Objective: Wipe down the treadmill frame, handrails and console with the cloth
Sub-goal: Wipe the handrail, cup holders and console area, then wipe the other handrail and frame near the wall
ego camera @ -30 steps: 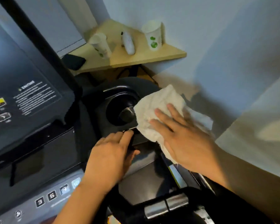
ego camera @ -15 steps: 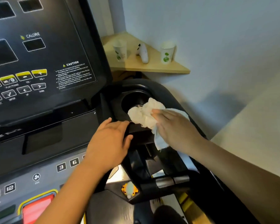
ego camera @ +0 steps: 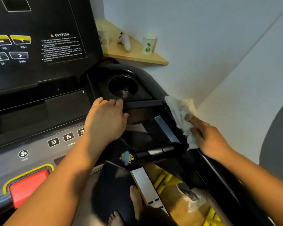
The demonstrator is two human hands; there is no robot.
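The black treadmill console (ego camera: 39,51) fills the upper left, with a round cup holder (ego camera: 123,86) at its right end. My right hand (ego camera: 207,139) presses a crumpled white cloth (ego camera: 180,111) against the outer edge of the black right handrail (ego camera: 175,126), close to the wall. My left hand (ego camera: 105,119) lies flat on the tray ledge just below the cup holder, fingers spread and holding nothing. Grey button panel (ego camera: 39,150) with number keys and a red stop button (ego camera: 29,185) sits under my left forearm.
A wooden corner shelf (ego camera: 137,54) behind the console carries two paper cups (ego camera: 149,44) and a white controller (ego camera: 125,41). The pale wall runs close along the right handrail. My bare feet (ego camera: 135,198) stand on the belt below, beside yellow floor markings.
My right hand has slid the cloth from the cup holder rim rightward and down onto the handrail's outer edge. My left hand has stayed on the ledge. The view tilted down slightly.
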